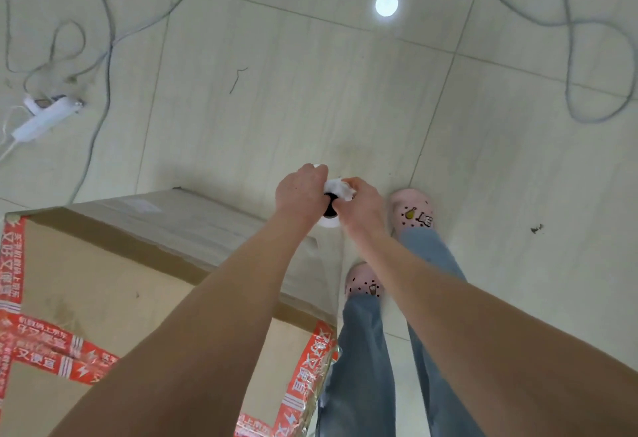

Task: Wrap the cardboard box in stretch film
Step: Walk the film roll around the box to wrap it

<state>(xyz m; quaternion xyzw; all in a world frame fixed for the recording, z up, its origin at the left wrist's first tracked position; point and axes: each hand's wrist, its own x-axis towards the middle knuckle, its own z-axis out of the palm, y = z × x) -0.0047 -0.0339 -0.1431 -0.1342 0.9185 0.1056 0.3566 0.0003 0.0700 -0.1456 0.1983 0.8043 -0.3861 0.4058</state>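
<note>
A large cardboard box (114, 264) with red printed tape stands on the floor at the lower left, with clear film glinting on its near right corner. Both my arms reach out beyond its far right corner. My left hand (300, 195) grips a white roll of stretch film (329, 222), seen end-on with its dark core. My right hand (359, 205) pinches a bunched white wad of film (340, 189) at the roll's top. Most of the roll is hidden by the two hands.
My feet in pink clogs (412, 210) stand right of the box on a pale tiled floor (310, 91). A white power strip (43, 115) and grey cables (103, 50) lie at the far left. More cable (573, 67) loops at the far right.
</note>
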